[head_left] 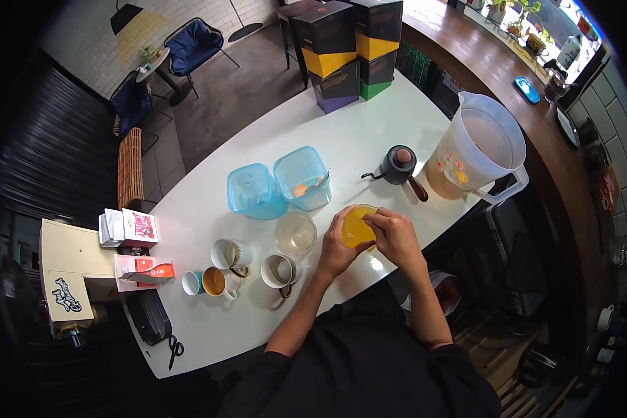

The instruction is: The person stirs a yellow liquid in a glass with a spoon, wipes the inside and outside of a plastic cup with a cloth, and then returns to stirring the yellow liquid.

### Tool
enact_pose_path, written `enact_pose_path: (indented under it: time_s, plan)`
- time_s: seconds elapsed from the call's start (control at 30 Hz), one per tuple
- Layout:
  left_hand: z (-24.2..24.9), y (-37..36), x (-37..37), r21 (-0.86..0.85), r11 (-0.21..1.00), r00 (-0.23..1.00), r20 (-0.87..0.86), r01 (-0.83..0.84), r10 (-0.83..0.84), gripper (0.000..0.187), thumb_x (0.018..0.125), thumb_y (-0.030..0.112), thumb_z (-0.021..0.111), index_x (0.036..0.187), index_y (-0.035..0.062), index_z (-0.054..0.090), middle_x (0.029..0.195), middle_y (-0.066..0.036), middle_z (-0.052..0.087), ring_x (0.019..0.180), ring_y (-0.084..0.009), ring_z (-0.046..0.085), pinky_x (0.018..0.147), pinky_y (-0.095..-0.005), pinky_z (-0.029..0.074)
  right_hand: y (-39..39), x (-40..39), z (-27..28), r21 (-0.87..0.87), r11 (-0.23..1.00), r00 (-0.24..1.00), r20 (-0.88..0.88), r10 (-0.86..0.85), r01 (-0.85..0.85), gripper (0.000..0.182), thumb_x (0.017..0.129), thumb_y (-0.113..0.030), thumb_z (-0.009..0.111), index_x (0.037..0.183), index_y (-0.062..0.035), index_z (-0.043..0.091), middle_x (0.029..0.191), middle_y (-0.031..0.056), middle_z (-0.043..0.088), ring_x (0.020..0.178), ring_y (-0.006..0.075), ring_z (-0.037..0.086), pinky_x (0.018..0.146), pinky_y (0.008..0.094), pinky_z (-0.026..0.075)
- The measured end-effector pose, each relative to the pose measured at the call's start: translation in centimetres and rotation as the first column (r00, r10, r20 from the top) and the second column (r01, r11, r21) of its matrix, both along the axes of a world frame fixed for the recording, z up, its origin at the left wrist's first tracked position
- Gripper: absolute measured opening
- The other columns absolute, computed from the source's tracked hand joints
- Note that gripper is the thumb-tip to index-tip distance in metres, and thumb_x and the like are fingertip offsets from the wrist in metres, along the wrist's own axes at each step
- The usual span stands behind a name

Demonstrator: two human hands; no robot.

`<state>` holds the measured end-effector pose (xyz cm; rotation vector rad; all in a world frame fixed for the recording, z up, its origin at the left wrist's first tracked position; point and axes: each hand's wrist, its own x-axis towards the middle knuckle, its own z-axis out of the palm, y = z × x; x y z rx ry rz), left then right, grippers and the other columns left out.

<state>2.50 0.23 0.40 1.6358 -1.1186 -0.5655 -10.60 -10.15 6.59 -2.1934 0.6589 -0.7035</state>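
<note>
A round see-through bowl with bright yellow contents point(356, 228) sits at the near edge of the white table, between my hands. My left hand point(336, 249) curls around its left side, thumb at the near rim. Over its right side is my right hand point(396, 237), fingers pinched together above the yellow; I cannot tell what they hold. Just left of my left hand stand a clear tub point(295, 234) and a mug point(279, 270). Beyond the bowl is a small dark pot point(398, 164) with a wooden handle.
A large translucent pitcher point(478, 143) stands at the right edge. Two blue plastic containers point(251, 188) are mid-table. More cups point(214, 281) are at the left, near napkin boxes point(139, 226) and scissors point(176, 350). Stacked black boxes point(327, 31) rise at the far end.
</note>
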Motion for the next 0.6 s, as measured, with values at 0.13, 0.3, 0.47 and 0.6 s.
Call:
enact_pose_path:
  time_s: [0.13, 0.3, 0.47, 0.6]
  plan:
    - [0.0, 0.0, -0.1, 0.000, 1.000, 1.000, -0.018, -0.006, 0.006, 0.090, 0.068, 0.026, 0.094, 0.142, 0.0030, 0.048, 0.134, -0.019, 0.060, 0.122, -0.0371, 0.060, 0.102, -0.0433, 0.050, -0.2, -0.8, 0.8, -0.126, 0.989, 0.992, -0.094, -0.086, 0.074, 0.010, 0.088, -0.005, 0.063, 0.093, -0.0028, 0.071, 0.082, 0.0150, 0.064, 0.073, 0.0363, 0.065, 0.066, 0.0443, 0.052]
    - [0.0, 0.1, -0.1, -0.010, 1.000, 1.000, -0.023, -0.011, 0.010, 0.090, 0.068, 0.028, 0.094, 0.142, 0.0030, 0.048, 0.133, -0.019, 0.060, 0.121, -0.0360, 0.061, 0.102, -0.0425, 0.051, -0.2, -1.8, 1.7, -0.096, 0.995, 0.988, -0.150, -0.032, 0.018, 0.010, 0.087, -0.006, 0.064, 0.092, -0.0015, 0.071, 0.082, 0.0157, 0.064, 0.074, 0.0372, 0.065, 0.067, 0.0451, 0.052]
    - [-0.2, 0.1, 0.0, -0.020, 1.000, 1.000, -0.023, 0.003, -0.003, 0.091, 0.069, 0.029, 0.093, 0.143, 0.0031, 0.048, 0.133, -0.018, 0.061, 0.120, -0.0365, 0.062, 0.101, -0.0423, 0.051, -0.1, -1.2, 0.6, 0.043, 0.993, 0.990, -0.081, 0.117, -0.114, 0.013, 0.086, 0.001, 0.065, 0.096, 0.0021, 0.074, 0.082, 0.0172, 0.065, 0.073, 0.0366, 0.066, 0.068, 0.0419, 0.052]
    - [-0.1, 0.2, 0.0, -0.008, 1.000, 0.999, -0.052, 0.008, -0.008, 0.090, 0.069, 0.029, 0.093, 0.142, 0.0031, 0.048, 0.134, -0.018, 0.060, 0.121, -0.0366, 0.061, 0.102, -0.0426, 0.051, -0.1, -0.3, 0.3, 0.065, 0.992, 0.993, -0.042, 0.108, -0.105, 0.014, 0.086, -0.003, 0.062, 0.095, 0.0004, 0.073, 0.085, 0.0168, 0.066, 0.077, 0.0380, 0.067, 0.071, 0.0445, 0.053]
